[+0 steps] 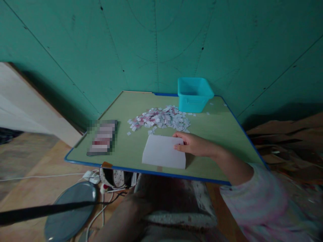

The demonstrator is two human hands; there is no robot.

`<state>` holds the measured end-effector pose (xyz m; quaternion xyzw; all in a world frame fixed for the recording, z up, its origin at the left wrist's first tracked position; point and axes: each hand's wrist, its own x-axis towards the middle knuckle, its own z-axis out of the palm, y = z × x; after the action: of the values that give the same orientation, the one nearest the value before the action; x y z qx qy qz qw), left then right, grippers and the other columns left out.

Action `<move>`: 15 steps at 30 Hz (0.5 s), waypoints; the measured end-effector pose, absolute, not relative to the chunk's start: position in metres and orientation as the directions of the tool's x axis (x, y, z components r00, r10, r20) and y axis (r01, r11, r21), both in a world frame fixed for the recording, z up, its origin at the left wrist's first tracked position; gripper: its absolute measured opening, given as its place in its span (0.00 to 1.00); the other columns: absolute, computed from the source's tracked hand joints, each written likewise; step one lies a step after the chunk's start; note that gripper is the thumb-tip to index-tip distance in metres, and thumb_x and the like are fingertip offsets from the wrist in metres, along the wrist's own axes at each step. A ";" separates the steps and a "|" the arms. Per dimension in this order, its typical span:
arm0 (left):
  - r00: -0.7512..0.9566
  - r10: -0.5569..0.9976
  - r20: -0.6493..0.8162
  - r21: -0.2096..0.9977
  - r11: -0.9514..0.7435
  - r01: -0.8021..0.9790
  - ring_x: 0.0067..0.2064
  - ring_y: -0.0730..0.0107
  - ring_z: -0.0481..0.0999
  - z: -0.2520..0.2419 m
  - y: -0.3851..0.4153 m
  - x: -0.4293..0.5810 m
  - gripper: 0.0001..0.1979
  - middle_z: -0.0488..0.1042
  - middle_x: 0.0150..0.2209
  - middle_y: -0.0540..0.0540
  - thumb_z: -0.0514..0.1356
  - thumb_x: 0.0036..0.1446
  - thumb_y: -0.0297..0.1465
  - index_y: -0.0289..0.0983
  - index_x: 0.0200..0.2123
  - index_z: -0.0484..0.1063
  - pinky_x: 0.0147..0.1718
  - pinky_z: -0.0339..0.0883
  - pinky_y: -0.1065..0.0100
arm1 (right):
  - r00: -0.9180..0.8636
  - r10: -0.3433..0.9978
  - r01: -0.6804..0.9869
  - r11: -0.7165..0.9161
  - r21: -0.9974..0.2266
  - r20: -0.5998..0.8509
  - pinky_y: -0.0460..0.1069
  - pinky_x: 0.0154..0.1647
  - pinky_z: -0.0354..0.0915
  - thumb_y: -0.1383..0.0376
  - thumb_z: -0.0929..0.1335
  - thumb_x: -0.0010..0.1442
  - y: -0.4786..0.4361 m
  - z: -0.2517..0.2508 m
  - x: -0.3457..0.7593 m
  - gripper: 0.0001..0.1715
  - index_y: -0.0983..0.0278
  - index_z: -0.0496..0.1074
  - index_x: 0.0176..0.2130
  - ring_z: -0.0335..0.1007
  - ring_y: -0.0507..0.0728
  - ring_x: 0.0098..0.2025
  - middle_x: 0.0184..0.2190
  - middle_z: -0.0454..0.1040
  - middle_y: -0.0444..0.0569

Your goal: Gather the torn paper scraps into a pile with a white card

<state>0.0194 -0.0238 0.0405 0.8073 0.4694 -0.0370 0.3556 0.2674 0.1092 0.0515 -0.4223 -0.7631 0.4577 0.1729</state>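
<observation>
My right hand [189, 144] is closed on the right edge of a white sheet of paper [161, 153], thumb on top and the other fingers partly hidden. This paper lies near the front edge of the green table [217, 134]. Just beyond it spreads a pile of small white and pinkish paper pieces [161, 117]. A turquoise plastic bin [193, 102] stands at the back right, beside the pile. What looks like my left hand [135, 203] is low in front of the table, dim and blurred, its fingers not clear.
A dark-edged, phone-like object [103, 137], its face pixelated, lies on the table's left side. On the floor are a grey round stool top [73, 210], white cables and a power strip [91, 176]. A green wall [156, 43] rises behind; cardboard [290, 134] lies at right.
</observation>
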 end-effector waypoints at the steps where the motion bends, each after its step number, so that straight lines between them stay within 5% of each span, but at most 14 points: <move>1: 0.560 0.729 -0.394 0.542 -0.308 0.782 0.42 0.62 0.72 0.040 -0.024 0.019 0.13 0.70 0.47 0.44 0.55 0.57 0.34 0.37 0.45 0.68 0.39 0.69 0.57 | -0.583 0.802 0.489 0.222 -0.844 -0.127 0.46 0.32 0.61 0.61 0.63 0.55 0.109 0.052 0.267 0.14 0.65 0.62 0.41 0.66 0.52 0.34 0.35 0.68 0.47; 15: 0.599 0.724 -0.342 0.544 -0.367 0.755 0.43 0.63 0.72 0.032 -0.023 0.012 0.13 0.70 0.47 0.43 0.54 0.58 0.34 0.37 0.45 0.67 0.40 0.68 0.56 | -0.601 0.783 0.469 0.184 -0.864 -0.160 0.45 0.30 0.60 0.62 0.64 0.55 0.107 0.052 0.263 0.15 0.65 0.62 0.42 0.64 0.51 0.33 0.35 0.67 0.47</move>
<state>0.0121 -0.0229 0.0324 0.8264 0.4474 -0.0225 0.3411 0.2630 0.1071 0.0521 -0.4161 -0.7521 0.4848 0.1619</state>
